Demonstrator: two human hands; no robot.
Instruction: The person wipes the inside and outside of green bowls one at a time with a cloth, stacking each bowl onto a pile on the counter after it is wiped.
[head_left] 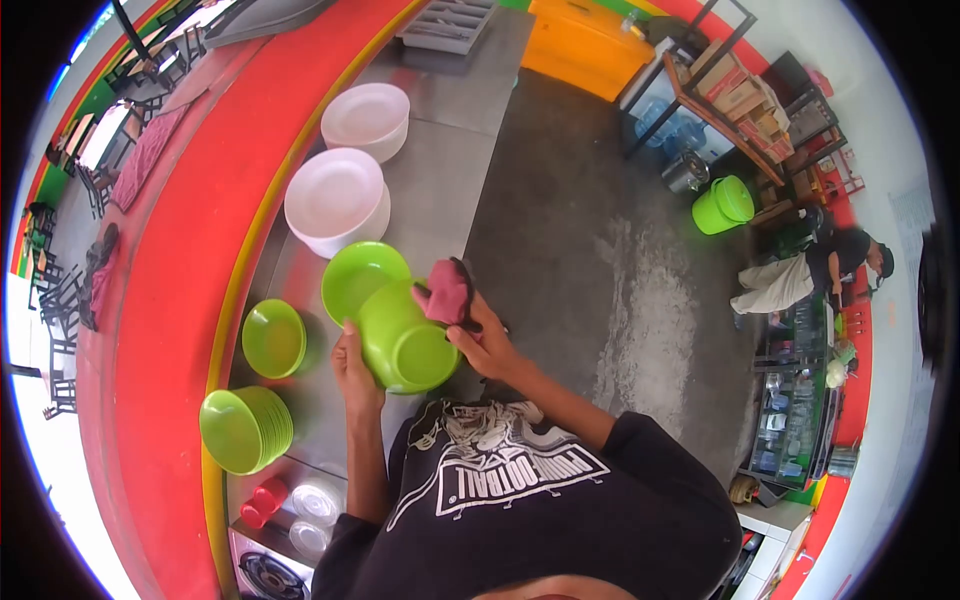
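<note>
A green bowl (405,335) is tipped on its side between my hands, its round foot turned toward me. My left hand (355,365) grips its rim at the left. On the right, my right hand (485,340) holds a pink cloth (447,292) against the bowl, with the thumb near the foot. Just behind, another green bowl (362,272) stands on the steel counter, partly covered by the held one. To the left are a smaller green bowl (273,338) and a tall stack of green bowls (240,430).
Two stacks of white bowls (335,195) stand farther along the steel counter (440,160), before a grey cutlery tray (447,25). Red cups (264,502) and clear lids (315,502) lie near a stove (270,575). Another person (800,270) bends by a rack at the right.
</note>
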